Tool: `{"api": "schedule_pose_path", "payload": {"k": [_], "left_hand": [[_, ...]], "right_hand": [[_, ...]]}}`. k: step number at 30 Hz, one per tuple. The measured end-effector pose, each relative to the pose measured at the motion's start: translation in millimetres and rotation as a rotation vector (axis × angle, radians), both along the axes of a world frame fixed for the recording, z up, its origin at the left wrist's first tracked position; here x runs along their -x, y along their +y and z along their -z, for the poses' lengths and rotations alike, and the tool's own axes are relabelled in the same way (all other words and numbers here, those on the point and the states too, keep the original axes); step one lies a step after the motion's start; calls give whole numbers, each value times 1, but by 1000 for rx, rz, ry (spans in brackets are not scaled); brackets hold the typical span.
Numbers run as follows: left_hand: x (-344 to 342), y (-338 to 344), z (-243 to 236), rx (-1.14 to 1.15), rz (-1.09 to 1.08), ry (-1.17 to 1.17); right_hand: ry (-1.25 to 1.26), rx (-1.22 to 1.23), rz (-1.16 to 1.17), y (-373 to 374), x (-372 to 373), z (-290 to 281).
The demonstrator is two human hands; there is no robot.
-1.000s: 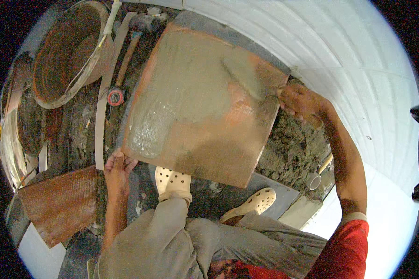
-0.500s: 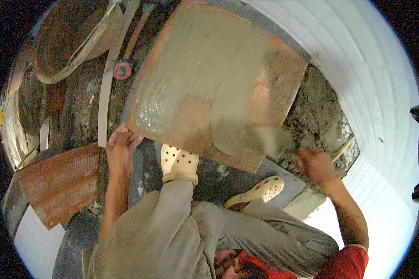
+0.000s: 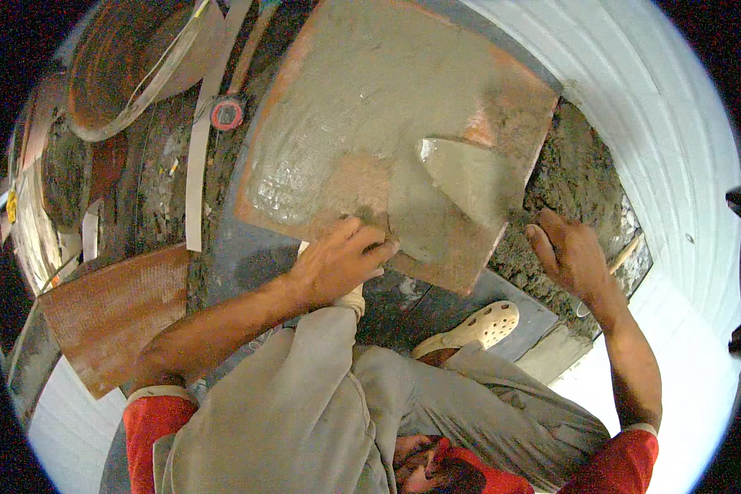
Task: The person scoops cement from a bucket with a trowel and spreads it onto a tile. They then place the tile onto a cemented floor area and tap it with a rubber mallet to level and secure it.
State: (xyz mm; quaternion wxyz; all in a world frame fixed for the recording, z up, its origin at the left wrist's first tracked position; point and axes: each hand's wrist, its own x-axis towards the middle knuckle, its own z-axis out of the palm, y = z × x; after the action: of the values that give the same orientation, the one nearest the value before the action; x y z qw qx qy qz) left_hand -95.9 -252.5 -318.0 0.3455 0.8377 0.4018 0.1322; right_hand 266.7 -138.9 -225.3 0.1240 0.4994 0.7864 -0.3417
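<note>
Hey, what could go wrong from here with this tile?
The trowel in the right hand might gouge the grey paste beneath it. The left hand, at the tile's near edge, could smear that paste. Dark crumbly material beside the tile might get dragged into it.

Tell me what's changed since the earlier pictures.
The left hand let go of the near left corner of the tile and moved right along its near edge. The right hand, gripping the trowel, moved toward the near side; mortar covers more. The tile and bucket stayed put.
</note>
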Motion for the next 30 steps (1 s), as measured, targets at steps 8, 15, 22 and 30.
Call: {"api": "schedule_pose_path", "payload": {"k": [8, 15, 22, 30], "left_hand": [[3, -10, 22, -141, 85, -102], [8, -11, 21, -200, 127, -119], [3, -8, 16, -181, 185, -156], [32, -16, -9, -56, -71, -163]], "right_hand": [[25, 28, 49, -6, -3, 3], [57, 50, 48, -10, 2, 5], [78, 179, 3, -3, 2, 13], [-269, 29, -330, -13, 29, 6]]}}
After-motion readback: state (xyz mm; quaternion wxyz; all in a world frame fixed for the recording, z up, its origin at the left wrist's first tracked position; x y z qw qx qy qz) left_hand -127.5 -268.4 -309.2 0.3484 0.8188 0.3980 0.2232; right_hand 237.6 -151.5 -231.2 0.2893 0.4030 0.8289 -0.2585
